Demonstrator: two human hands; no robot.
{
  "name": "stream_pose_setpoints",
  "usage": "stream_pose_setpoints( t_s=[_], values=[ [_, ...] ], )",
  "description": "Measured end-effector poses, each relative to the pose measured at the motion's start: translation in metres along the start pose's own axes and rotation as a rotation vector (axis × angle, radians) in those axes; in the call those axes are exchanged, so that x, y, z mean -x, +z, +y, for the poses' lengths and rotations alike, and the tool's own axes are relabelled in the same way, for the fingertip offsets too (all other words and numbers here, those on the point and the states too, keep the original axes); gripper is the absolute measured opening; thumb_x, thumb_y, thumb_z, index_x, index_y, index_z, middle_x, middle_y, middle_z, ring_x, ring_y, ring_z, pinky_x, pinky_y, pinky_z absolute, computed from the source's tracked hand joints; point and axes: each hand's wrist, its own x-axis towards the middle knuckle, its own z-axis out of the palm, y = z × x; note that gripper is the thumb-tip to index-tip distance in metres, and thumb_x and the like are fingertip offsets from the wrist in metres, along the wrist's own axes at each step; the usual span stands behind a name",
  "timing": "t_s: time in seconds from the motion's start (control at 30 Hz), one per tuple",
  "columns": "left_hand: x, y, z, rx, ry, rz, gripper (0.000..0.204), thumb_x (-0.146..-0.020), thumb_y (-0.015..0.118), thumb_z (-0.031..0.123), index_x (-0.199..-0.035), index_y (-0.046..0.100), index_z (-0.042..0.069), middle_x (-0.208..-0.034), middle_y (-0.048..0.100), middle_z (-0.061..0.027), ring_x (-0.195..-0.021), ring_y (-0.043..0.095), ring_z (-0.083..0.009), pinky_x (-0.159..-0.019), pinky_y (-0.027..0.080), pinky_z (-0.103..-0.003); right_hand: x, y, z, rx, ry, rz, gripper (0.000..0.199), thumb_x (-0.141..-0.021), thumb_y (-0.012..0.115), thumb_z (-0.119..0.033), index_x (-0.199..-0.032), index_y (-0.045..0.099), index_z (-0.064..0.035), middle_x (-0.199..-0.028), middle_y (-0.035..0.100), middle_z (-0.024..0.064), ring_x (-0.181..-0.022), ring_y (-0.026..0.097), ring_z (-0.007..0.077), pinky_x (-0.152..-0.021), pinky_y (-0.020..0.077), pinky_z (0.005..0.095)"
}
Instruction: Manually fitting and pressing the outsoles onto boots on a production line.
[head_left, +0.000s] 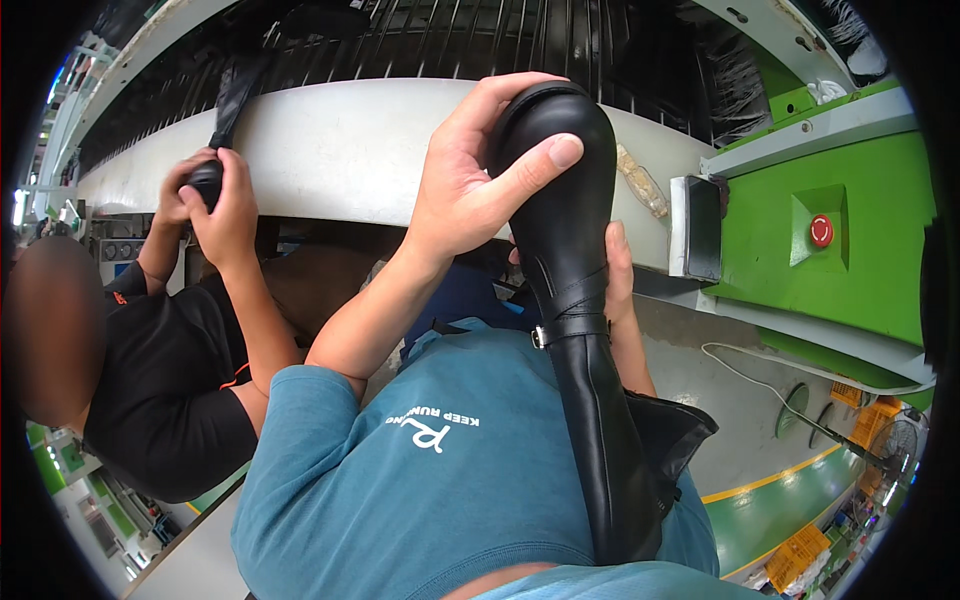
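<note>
A tall black boot (562, 220) with a crossed ankle strap and a small silver buckle is held up before my chest, its toe pointing away and its shaft running down along my body. My left hand (478, 185) grips the toe, thumb lying across the top and fingers round the far edge by the sole. Behind the ankle, my right hand (619, 270) is mostly hidden by the boot; some fingers show on its right side, holding it from beneath. The shaft's top hangs loose near my right side.
A white ledge (330, 150) crosses in front, with dark metal rods (480, 40) beyond it. On the right stands a green machine panel (770, 270) with a red button (821, 231). To my left a co-worker in black (180, 400) handles another black boot (207, 182).
</note>
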Motion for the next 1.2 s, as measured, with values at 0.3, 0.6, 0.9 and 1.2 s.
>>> stream_pose_setpoints(
  t_s=[0.3,0.6,0.9,1.2],
  values=[
    [0.001,0.002,0.000,0.005,-0.016,-0.002,0.052,-0.104,0.084,0.019,-0.148,0.064,-0.002,-0.130,0.076,-0.0126,-0.121,0.072,-0.0188,-0.109,0.056,-0.035,0.002,-0.003,0.001,0.016,-0.008,-0.014,0.103,-0.110,0.027,-0.082,-0.152,0.057,0.0071,-0.126,0.074,0.0240,-0.109,0.079,0.0309,-0.092,0.0653,0.0389],
    [0.002,0.005,-0.003,0.049,-0.008,0.036,0.050,-0.102,0.088,0.021,-0.140,0.066,-0.003,-0.121,0.078,-0.0111,-0.113,0.075,-0.0180,-0.101,0.061,-0.034,0.002,-0.002,0.000,0.026,0.002,-0.008,0.103,-0.109,0.028,-0.082,-0.153,0.056,0.0069,-0.127,0.074,0.0245,-0.109,0.079,0.0305,-0.092,0.0654,0.0387],
    [0.001,0.003,-0.001,0.057,-0.012,0.034,0.048,-0.102,0.087,0.019,-0.140,0.067,-0.003,-0.120,0.078,-0.0105,-0.112,0.075,-0.0174,-0.101,0.061,-0.033,0.002,-0.002,0.000,0.030,0.002,-0.019,0.102,-0.110,0.029,-0.082,-0.153,0.056,0.0071,-0.128,0.074,0.0250,-0.110,0.079,0.0308,-0.092,0.0657,0.0384],
    [-0.017,-0.012,-0.012,0.006,-0.021,0.028,0.047,-0.123,0.050,0.034,-0.130,0.076,-0.005,-0.121,0.083,-0.0195,-0.107,0.080,-0.0198,-0.098,0.064,-0.035,0.001,-0.008,0.009,0.131,0.023,-0.027,0.102,-0.110,0.032,-0.080,-0.154,0.055,0.0089,-0.128,0.075,0.0263,-0.109,0.079,0.0315,-0.093,0.0657,0.0397]
  ],
)
